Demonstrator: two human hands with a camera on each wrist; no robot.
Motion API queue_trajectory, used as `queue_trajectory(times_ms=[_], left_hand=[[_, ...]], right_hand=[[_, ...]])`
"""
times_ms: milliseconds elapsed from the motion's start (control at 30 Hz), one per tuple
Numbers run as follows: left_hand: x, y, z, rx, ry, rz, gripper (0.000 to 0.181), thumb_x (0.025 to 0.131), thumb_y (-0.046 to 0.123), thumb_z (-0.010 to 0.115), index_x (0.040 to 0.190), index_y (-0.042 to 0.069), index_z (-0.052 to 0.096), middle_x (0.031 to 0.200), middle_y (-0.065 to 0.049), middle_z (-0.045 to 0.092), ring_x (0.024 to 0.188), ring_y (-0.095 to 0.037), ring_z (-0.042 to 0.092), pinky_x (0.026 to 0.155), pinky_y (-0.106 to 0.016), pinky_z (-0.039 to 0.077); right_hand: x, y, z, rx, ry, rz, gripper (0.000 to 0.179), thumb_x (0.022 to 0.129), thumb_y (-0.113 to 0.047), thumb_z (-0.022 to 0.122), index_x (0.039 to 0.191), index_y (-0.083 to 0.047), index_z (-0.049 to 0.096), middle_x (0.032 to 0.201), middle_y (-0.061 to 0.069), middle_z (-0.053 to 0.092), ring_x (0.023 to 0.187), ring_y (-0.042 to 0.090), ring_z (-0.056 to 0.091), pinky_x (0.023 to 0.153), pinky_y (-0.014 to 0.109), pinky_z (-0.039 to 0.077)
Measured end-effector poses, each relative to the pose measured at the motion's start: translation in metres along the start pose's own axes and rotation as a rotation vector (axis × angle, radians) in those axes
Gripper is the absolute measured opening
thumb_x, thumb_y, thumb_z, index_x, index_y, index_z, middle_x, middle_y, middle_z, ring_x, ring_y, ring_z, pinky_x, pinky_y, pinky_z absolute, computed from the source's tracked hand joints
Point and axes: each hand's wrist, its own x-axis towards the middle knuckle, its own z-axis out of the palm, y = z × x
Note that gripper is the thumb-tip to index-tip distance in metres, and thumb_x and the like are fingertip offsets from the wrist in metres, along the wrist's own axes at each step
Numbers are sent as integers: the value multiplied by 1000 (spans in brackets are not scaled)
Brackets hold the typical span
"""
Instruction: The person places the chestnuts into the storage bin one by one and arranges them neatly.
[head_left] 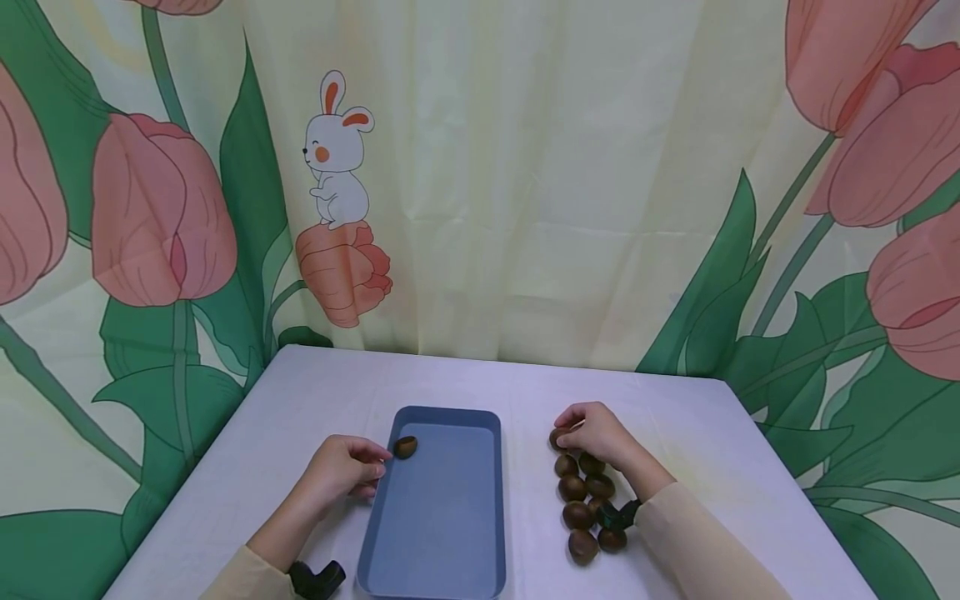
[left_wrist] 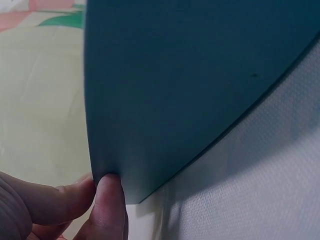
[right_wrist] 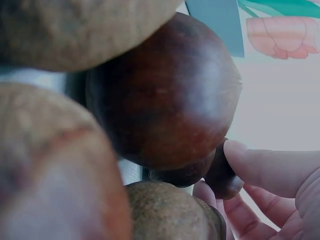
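A blue-grey tray (head_left: 442,517) lies lengthwise on the table, with one brown chestnut (head_left: 406,447) in its far left corner. My left hand (head_left: 343,471) is at the tray's left side and pinches its rim; the left wrist view has a fingertip (left_wrist: 109,192) against the outer wall. To the right of the tray, chestnuts (head_left: 577,515) lie in a loose double row. My right hand (head_left: 600,433) pinches the farthest chestnut (right_wrist: 222,175) between thumb and fingers. Large nearby chestnuts (right_wrist: 170,95) fill much of the right wrist view.
A white cloth covers the table (head_left: 525,383). Behind it hangs a curtain (head_left: 510,183) printed with tulips and a rabbit. Black wrist devices (head_left: 317,579) sit by both sleeves, the right one overlapping some chestnuts in the head view.
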Motion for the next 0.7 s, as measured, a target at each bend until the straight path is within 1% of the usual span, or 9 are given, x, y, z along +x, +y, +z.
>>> queue_trajectory(times_ms=[133,367,600,700], left_hand=[[0,0,0,-1,-3,7,18,91,-8,77,108,-1,81,90,-12,72,70,-17,67,62,-33,65],[0,-1,0,3,-4,17,18,91,-7,77,108,-1,81,90,-12,71,70,-18,67,62,-33,65],[0,-1,0,5,-1,14,18,91,-7,78,107,-1,82,90,-12,71,71,-18,67,62,-33,65],[-1,-1,0,5,-1,12,18,91,-7,78,107,-1,82,90,-12,71,70,-18,67,62,-33,65]], right_hand=[[0,-1,-1,1,-6,8,18,90,-10,84,106,-8,77,103,6,77,94,21,69,84,37,60],[1,-3,-4,27,1,19,17,90,-9,84,106,-9,77,104,7,76,93,21,69,84,36,62],[1,-9,-6,59,-4,12,19,91,-8,83,108,-9,77,106,7,77,95,21,71,87,37,64],[-1,-14,-6,65,-7,-2,19,90,-9,84,108,-9,77,106,7,77,96,21,71,87,36,63]])
